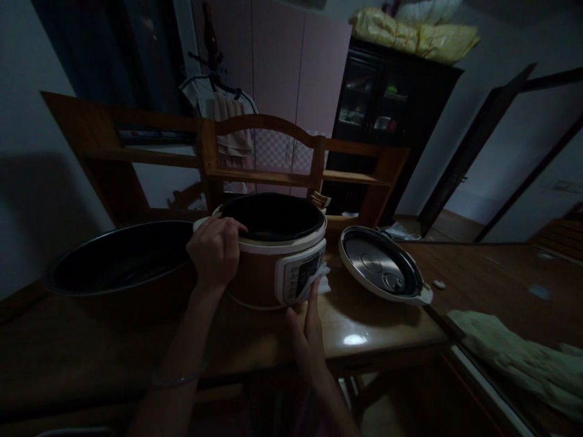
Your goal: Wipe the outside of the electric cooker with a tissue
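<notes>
An electric cooker (255,276) with its lid off stands on the wooden table, and its inside looks dark. My left hand (214,249) is closed over the left part of its rim, with the fingertips partly hidden. My right hand (310,340) presses a crumpled white tissue (322,282) against the control panel (296,278) on the cooker's front. The index finger lies along the tissue, and the thumb is apart from it. To the right, the detached round lid (380,267) rests with its metal inner side facing up.
A large dark pot (122,261) stands left of the cooker. Behind the table rises a wooden shelf frame (268,177). A small white round piece (439,284) lies beyond the lid, and pale green fabric (514,358) lies at the lower right. The room is dim.
</notes>
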A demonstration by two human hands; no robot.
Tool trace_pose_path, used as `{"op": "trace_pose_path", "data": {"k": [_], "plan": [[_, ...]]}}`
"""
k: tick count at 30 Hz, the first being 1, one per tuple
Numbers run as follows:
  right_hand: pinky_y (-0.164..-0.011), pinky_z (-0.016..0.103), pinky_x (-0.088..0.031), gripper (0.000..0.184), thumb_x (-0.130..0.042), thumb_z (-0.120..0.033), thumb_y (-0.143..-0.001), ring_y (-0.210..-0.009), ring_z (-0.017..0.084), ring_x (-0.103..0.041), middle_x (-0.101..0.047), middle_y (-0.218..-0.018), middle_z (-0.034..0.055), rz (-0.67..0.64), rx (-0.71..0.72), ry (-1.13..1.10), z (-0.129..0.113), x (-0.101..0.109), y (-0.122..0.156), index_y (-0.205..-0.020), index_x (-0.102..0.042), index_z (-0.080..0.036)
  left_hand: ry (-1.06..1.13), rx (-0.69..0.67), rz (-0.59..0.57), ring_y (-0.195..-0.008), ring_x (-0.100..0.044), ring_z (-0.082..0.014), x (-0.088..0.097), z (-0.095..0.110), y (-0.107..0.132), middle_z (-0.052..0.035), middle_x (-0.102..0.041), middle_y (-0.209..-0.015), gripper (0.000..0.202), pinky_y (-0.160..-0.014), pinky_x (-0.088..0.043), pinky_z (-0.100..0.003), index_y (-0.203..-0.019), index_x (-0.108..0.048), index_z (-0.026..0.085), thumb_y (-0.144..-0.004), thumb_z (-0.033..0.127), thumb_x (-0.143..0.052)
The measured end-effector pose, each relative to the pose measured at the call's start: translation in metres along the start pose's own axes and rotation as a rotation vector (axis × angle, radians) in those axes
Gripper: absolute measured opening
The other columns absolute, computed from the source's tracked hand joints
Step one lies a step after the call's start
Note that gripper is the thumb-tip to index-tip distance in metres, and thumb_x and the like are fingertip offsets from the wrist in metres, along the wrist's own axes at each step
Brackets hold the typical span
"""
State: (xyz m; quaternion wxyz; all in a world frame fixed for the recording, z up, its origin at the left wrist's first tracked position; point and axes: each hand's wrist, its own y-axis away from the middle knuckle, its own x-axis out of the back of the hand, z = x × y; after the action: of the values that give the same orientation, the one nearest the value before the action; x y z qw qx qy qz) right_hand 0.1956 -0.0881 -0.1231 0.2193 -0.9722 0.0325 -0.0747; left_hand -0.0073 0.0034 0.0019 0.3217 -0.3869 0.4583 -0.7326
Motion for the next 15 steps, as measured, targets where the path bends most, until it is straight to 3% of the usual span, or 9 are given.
{"op": "trace_pose_path", "data": {"k": [11, 15], "plan": [[-0.127, 0.053, -0.007, 0.081, -0.044, -0.048, -0.104, -0.157, 0.024, 0.006, 0.004, -0.171, 0.0014, -0.048, -0.032, 0.036, -0.001, -0.006, 0.018, -0.162, 0.008, -0.026, 0.034, 0.009, 0.007, -0.107, -0.066, -0.0241, -0.001, -0.001, 0.001, -0.0069, -0.073, -0.093, 0.053, -0.112, -0.041, -0.041, -0.084, -0.072, 0.022, -0.105, 0.036, -0.026], [-0.126, 0.055, -0.011, 0.08, -0.047, -0.044, -0.104, -0.157, 0.026, 0.0, -0.004, -0.171, 0.0015, -0.057, -0.038, 0.004, -0.002, -0.008, 0.028, -0.162, 0.006, -0.028, 0.022, 0.012, 0.001, -0.108, -0.065, -0.0242, -0.001, -0.001, 0.001, -0.0074, -0.073, -0.095, 0.055, -0.111, -0.041, -0.042, -0.084, -0.072, 0.022, -0.105, 0.037, -0.024]]}}
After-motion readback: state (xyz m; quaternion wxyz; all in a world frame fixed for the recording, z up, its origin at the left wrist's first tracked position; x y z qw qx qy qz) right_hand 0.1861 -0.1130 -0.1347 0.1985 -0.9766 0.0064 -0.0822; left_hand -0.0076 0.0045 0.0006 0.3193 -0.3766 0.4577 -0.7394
